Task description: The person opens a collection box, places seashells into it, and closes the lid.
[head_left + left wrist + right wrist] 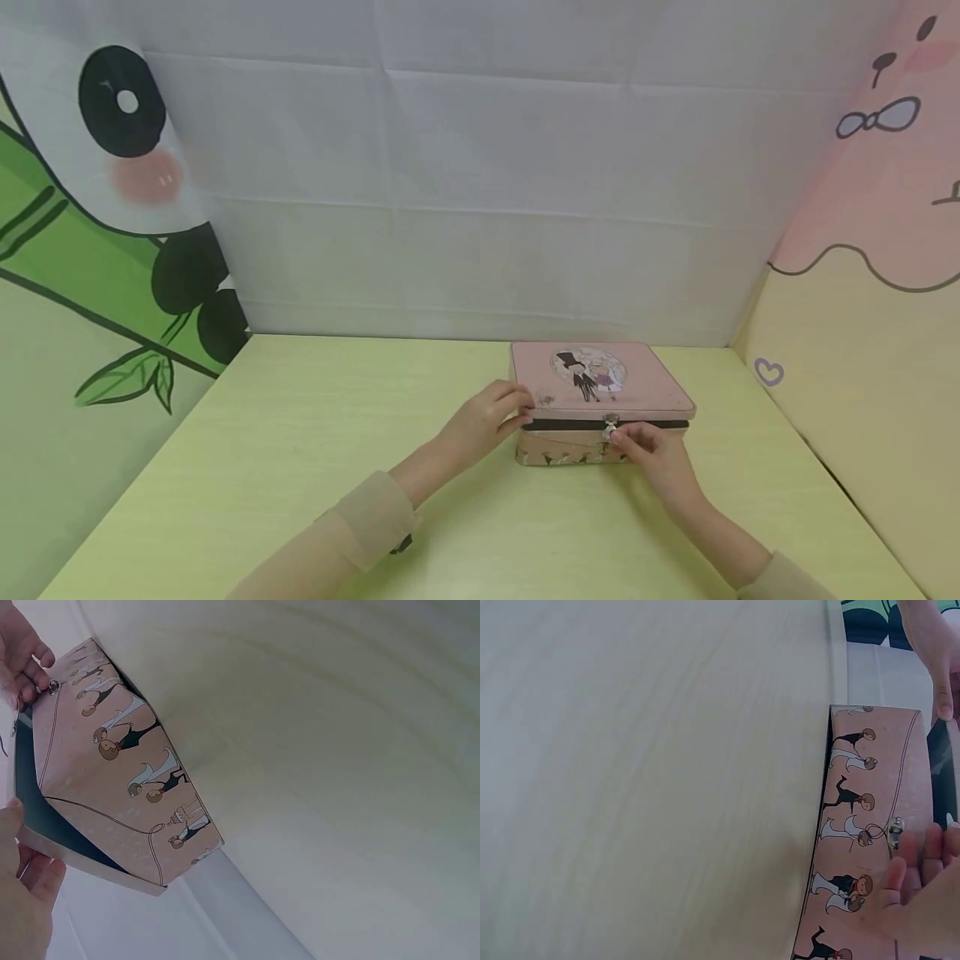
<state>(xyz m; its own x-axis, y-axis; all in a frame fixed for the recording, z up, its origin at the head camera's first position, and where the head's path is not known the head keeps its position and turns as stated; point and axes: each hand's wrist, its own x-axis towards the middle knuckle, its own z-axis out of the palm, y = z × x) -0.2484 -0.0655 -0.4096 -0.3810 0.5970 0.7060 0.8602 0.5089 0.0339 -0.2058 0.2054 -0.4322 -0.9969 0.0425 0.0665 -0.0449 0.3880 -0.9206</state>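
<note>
A pink tin box (603,446) stands on the table, with a cartoon couple on its lid (525,354) and more figures along its front. Between lid and body runs a dark band, so the lid sits a little raised at the front. My left hand (487,425) grips the lid's front left corner, fingers on top and thumb under the rim. At the front middle, my right hand (663,462) pinches the small metal clasp (611,427) with thumb and forefinger. The lower catch (896,831) shows on the box's front in the right wrist view. My right fingers partly hide the clasp there.
The pale yellow table (285,467) extends to the left and in front of the box. A white cloth backdrop (450,183) rises behind it. Painted panels (862,350) with cartoon animals stand on both sides.
</note>
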